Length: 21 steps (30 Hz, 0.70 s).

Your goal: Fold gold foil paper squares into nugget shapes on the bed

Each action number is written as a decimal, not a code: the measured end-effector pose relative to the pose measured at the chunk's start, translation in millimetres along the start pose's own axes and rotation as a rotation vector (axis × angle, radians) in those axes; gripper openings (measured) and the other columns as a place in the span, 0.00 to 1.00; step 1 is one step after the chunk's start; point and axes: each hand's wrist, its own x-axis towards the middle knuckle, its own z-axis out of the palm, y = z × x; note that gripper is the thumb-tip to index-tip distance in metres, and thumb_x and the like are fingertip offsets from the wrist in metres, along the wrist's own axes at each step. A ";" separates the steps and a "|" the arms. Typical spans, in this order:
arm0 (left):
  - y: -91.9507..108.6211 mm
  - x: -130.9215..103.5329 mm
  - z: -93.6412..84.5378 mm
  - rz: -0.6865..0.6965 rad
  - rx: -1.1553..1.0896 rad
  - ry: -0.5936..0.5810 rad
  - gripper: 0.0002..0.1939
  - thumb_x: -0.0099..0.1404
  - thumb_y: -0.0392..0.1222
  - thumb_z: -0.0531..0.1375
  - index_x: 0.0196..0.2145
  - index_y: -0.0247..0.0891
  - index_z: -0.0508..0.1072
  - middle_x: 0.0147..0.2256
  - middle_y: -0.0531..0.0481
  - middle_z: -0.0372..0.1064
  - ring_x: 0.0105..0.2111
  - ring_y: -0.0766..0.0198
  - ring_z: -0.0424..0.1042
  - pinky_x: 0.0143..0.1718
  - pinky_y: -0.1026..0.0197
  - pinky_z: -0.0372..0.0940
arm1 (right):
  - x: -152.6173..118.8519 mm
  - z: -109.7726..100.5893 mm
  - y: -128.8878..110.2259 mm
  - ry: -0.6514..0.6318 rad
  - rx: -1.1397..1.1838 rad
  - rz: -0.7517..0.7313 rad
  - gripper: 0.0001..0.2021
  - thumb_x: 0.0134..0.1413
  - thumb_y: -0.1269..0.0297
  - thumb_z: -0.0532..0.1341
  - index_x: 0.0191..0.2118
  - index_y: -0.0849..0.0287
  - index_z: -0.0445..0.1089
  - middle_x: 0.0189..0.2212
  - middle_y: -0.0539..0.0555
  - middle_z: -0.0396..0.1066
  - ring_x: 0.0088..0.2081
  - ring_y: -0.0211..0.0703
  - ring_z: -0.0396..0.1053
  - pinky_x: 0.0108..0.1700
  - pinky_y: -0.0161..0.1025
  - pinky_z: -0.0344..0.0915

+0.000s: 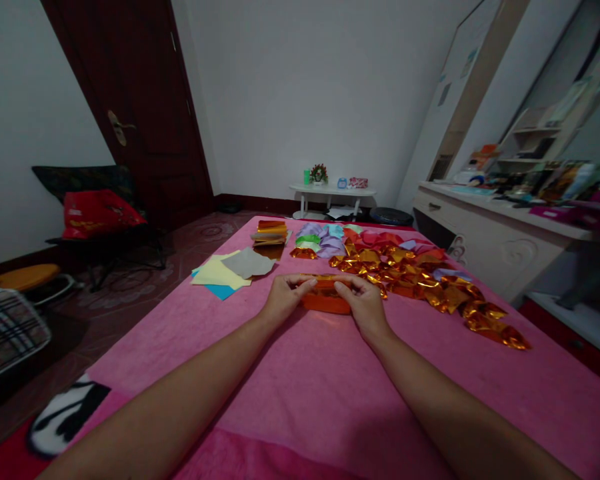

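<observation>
Over the pink cloth [300, 380], orange foil [325, 305] spans between the left hand [283, 295], pinching its left end, and the right hand [367, 303], pinching its right; folded foil pieces [446, 296] lie farther right.

This looks like a home. A dark red door [150, 87] is left of the left hand [283, 297], and a messy white dresser [485, 227] is right of the right hand [367, 305]. A soft pink blanket [300, 380] lies under them.
</observation>
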 end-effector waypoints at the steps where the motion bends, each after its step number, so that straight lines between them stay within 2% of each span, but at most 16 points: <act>1: 0.1 0.0 -0.1 0.016 0.018 0.003 0.15 0.56 0.47 0.64 0.35 0.32 0.80 0.31 0.44 0.77 0.29 0.62 0.73 0.31 0.63 0.67 | -0.1 0.0 0.5 0.010 0.022 0.011 0.12 0.46 0.59 0.65 0.36 0.59 0.76 0.32 0.54 0.76 0.34 0.46 0.72 0.39 0.42 0.68; 5: -4.6 2.0 -1.9 0.131 0.108 0.028 0.12 0.56 0.46 0.64 0.30 0.32 0.79 0.32 0.44 0.76 0.31 0.62 0.73 0.33 0.63 0.67 | 0.0 0.7 1.1 0.063 0.139 0.052 0.14 0.42 0.60 0.67 0.37 0.59 0.73 0.34 0.54 0.76 0.35 0.45 0.73 0.38 0.41 0.69; 8: -9.0 3.7 -2.8 0.161 0.165 0.069 0.10 0.55 0.44 0.65 0.29 0.33 0.79 0.30 0.46 0.75 0.28 0.64 0.72 0.29 0.65 0.66 | 0.1 1.1 0.7 0.076 0.188 0.068 0.18 0.40 0.62 0.68 0.41 0.58 0.71 0.36 0.55 0.76 0.36 0.46 0.74 0.39 0.41 0.70; 11: -9.8 3.9 -2.4 0.173 0.184 0.107 0.12 0.53 0.41 0.65 0.36 0.35 0.78 0.33 0.47 0.76 0.27 0.66 0.71 0.27 0.66 0.64 | 0.0 1.1 0.2 0.066 0.207 0.065 0.20 0.41 0.63 0.67 0.44 0.58 0.70 0.39 0.56 0.76 0.38 0.47 0.74 0.41 0.43 0.70; 15: -9.5 3.3 -1.4 0.209 0.169 0.106 0.19 0.52 0.37 0.65 0.44 0.36 0.75 0.39 0.46 0.75 0.33 0.63 0.72 0.33 0.64 0.66 | 0.5 0.8 0.4 0.073 0.204 0.054 0.19 0.40 0.63 0.68 0.42 0.57 0.70 0.40 0.55 0.76 0.40 0.48 0.74 0.43 0.44 0.70; 19: -12.0 3.1 -2.0 0.162 0.220 0.096 0.13 0.54 0.39 0.64 0.38 0.34 0.77 0.32 0.46 0.74 0.27 0.64 0.70 0.29 0.63 0.66 | 1.3 -0.2 2.3 0.076 0.154 0.037 0.18 0.40 0.64 0.67 0.42 0.57 0.71 0.38 0.55 0.76 0.39 0.47 0.73 0.43 0.45 0.69; 21: -10.8 3.0 -3.0 0.197 0.273 0.118 0.09 0.54 0.39 0.64 0.34 0.35 0.78 0.30 0.47 0.72 0.28 0.64 0.70 0.30 0.61 0.66 | 1.7 -0.7 3.6 0.088 0.106 0.024 0.18 0.40 0.64 0.67 0.42 0.57 0.72 0.37 0.55 0.75 0.39 0.47 0.73 0.43 0.45 0.69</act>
